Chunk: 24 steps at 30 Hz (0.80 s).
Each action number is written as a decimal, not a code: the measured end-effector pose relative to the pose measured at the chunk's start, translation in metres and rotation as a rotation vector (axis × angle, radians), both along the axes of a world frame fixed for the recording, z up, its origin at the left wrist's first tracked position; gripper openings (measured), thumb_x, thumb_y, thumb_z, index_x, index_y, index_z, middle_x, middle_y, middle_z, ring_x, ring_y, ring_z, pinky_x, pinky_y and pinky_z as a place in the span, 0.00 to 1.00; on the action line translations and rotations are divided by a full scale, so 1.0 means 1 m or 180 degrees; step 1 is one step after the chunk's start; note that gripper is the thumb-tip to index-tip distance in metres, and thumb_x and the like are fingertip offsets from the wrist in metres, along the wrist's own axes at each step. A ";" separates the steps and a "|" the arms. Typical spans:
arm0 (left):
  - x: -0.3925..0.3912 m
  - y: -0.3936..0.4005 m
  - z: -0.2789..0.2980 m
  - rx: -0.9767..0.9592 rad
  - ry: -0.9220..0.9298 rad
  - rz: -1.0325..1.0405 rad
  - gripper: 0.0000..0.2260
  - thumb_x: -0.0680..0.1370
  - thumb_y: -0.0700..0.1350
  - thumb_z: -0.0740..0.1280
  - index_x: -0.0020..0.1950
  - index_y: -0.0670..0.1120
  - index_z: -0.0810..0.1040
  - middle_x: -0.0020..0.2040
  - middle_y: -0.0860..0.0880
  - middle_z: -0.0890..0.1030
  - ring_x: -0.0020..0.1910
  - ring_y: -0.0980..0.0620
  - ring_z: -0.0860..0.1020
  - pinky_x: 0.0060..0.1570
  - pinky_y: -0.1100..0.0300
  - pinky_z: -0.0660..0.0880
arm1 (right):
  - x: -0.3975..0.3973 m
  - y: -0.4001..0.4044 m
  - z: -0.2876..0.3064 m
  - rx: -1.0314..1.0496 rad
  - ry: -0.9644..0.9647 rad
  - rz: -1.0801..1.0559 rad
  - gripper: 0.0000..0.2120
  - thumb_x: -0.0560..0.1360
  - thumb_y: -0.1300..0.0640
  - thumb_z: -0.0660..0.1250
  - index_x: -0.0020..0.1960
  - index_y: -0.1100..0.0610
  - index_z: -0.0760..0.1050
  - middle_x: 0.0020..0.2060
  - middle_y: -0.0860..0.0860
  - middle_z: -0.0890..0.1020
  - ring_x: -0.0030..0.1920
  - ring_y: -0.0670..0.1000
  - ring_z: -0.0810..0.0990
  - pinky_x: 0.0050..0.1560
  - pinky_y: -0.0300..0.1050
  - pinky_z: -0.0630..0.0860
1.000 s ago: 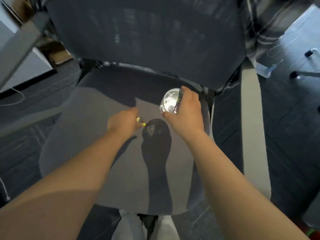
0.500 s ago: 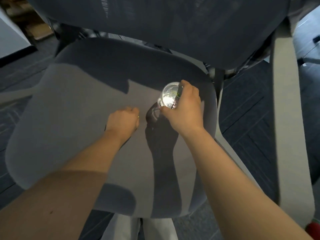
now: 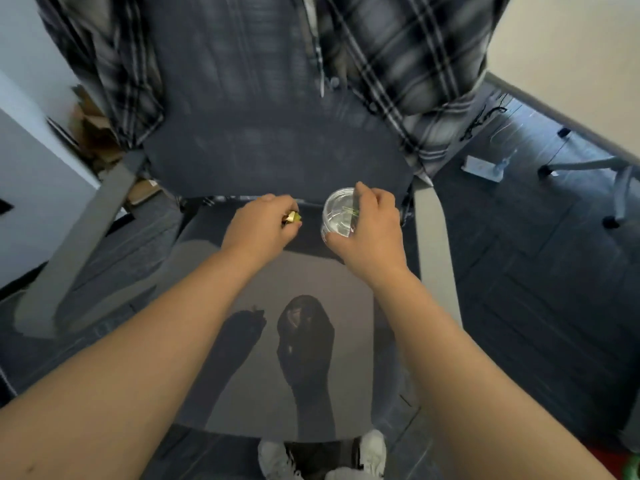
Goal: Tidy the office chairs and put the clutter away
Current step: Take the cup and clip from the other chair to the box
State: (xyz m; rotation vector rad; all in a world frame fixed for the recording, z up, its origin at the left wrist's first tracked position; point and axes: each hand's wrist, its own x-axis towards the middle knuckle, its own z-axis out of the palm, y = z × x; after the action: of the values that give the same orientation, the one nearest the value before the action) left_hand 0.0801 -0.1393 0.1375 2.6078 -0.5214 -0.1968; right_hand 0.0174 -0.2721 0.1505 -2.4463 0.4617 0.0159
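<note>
**Clear Container and Small Yellow Item Held Over the Chair Seat**

One office chair [image 3: 277, 341] fills the view: a grey seat, a dark mesh backrest with a plaid shirt [image 3: 415, 64] draped over it, and two grey armrests, one on each side. Both hands are raised above the back of the seat, close together but apart.

The right hand [image 3: 372, 233] grips a single clear plastic container [image 3: 337, 216], round and transparent, with a thin greenish sliver showing inside; its fingers are wrapped around the container's far side and rim. The left hand [image 3: 261, 225] is clenched around one small yellow-gold item [image 3: 292, 217], which peeks out between thumb and fingers; its exact form is too small and blurred to tell.

The two hands cast two dark shadows on the sunlit part of the seat. Below the seat's front edge, two white shoes [image 3: 372, 452] stand on dark carpet. The wheeled base of a second chair [image 3: 606, 174] shows at the far right.
</note>
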 end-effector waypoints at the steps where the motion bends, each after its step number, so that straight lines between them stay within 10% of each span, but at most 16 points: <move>1: -0.002 -0.007 0.015 0.0030 -0.0064 -0.0070 0.11 0.75 0.43 0.65 0.56 0.41 0.78 0.54 0.39 0.79 0.55 0.39 0.76 0.51 0.52 0.71 | -0.004 -0.008 0.012 -0.0041 -0.0050 -0.0041 0.38 0.70 0.54 0.69 0.74 0.58 0.54 0.70 0.56 0.61 0.67 0.58 0.64 0.68 0.51 0.65; 24: -0.252 -0.481 0.173 -0.0401 -0.0339 -0.2176 0.12 0.78 0.44 0.63 0.59 0.43 0.75 0.57 0.42 0.78 0.54 0.42 0.75 0.50 0.55 0.71 | -0.329 -0.438 0.162 -0.0602 -0.0368 -0.2037 0.36 0.71 0.53 0.70 0.73 0.59 0.57 0.69 0.56 0.66 0.67 0.58 0.65 0.66 0.50 0.66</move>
State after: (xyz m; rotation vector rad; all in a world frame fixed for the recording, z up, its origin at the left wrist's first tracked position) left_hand -0.1723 -0.6201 0.3107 2.2323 -1.4009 -0.2314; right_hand -0.3115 -0.7100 0.3122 -2.3493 1.2129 -0.4515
